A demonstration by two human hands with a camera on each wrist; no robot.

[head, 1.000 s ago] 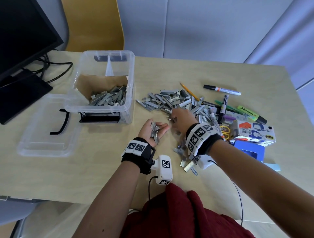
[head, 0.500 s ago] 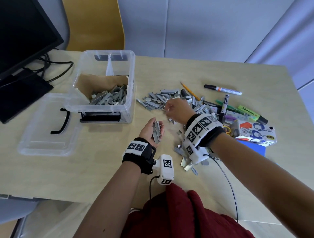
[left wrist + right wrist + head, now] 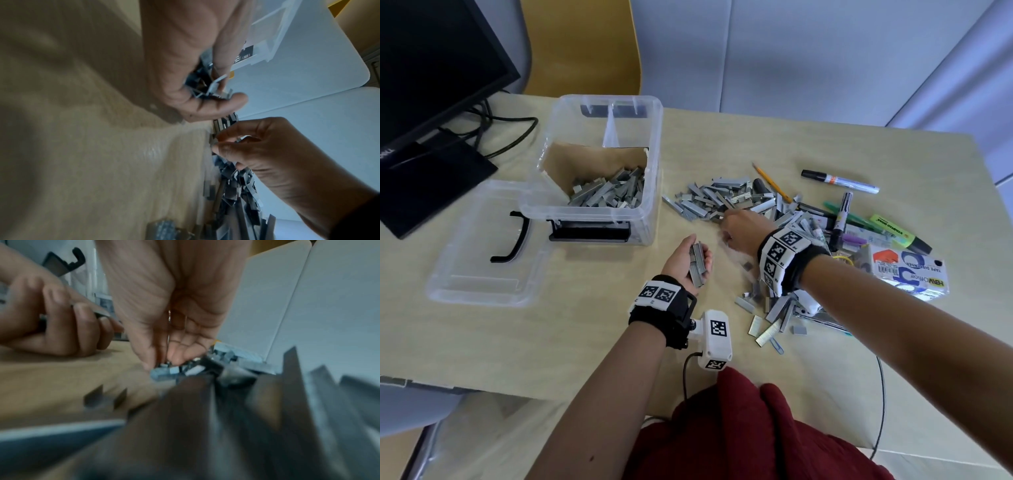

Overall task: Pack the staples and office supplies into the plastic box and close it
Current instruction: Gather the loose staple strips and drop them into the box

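A clear plastic box (image 3: 654, 164) stands open at the left with grey staple strips (image 3: 609, 195) heaped in it. Its lid (image 3: 482, 267) lies flat beside it, further left. A loose staple pile (image 3: 722, 198) spreads to the right of the box. My left hand (image 3: 697, 253) hovers in front of the box and grips a bundle of staple strips (image 3: 698, 265), also seen in the left wrist view (image 3: 205, 86). My right hand (image 3: 736, 226) reaches into the pile's near edge. Its thumb and fingertips (image 3: 162, 360) pinch a staple strip (image 3: 164, 369) there.
Markers (image 3: 839, 180), a pencil (image 3: 770, 181), a highlighter (image 3: 897, 233) and a tape dispenser carton (image 3: 907, 270) lie at the right. More staples (image 3: 774, 308) are scattered under my right wrist. A monitor (image 3: 431, 68) and cables (image 3: 493, 133) occupy the far left.
My right hand has left the left palm and moved away to the far pile. The left hand has closed its fingers round the strips and turned a little.
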